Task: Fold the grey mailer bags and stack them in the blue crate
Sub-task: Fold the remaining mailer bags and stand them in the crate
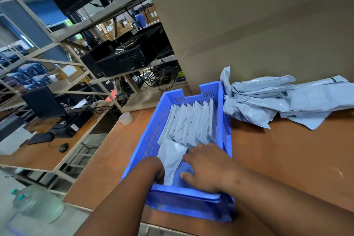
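Single head-worn wide-angle view, looking forward and steeply down from close above a brown table [287, 159], blue crate [191, 205] near bottom centre, horizon tilted, metal shelving [57, 59] receding at left, beige partition wall [249, 25] close ahead.

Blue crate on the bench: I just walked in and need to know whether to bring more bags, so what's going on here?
A person has both hands inside the blue crate. The left hand is at the near end by a folded mailer bag, while the right hand rests beside it. A row of folded bags stands behind. A pile of unfolded bags lies on the wooden table.
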Motion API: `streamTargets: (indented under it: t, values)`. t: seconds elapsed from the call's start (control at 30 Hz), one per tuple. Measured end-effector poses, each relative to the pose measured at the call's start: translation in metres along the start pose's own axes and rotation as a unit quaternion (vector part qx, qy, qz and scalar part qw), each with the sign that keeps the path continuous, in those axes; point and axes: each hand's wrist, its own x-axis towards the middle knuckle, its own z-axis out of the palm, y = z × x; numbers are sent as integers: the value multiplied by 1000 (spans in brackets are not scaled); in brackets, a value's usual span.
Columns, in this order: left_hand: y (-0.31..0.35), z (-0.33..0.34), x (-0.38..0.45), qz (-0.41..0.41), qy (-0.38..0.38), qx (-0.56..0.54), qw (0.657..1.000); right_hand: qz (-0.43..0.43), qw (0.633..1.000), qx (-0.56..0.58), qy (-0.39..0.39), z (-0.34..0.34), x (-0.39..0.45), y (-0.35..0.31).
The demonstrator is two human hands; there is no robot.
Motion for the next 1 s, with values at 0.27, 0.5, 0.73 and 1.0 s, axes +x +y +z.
streamTargets:
  t: [0.27, 0.5, 0.73, 1.0]
  values:
    - [-3, -19, -8, 115, 285, 117, 945, 0, 1000, -10, -8, -1, 0, 1]
    - [14, -10, 31, 425, 318, 327, 782, -13, 994, -55, -89, -9, 0, -3]
    - [4, 2, 68, 266, 150, 460, 834, -12, 988, -83, -130, -8, 5, -4]
    - [3, 1, 65, 326, 174, 416, 831, -14, 988, -83, -132, -5, 4, -6]
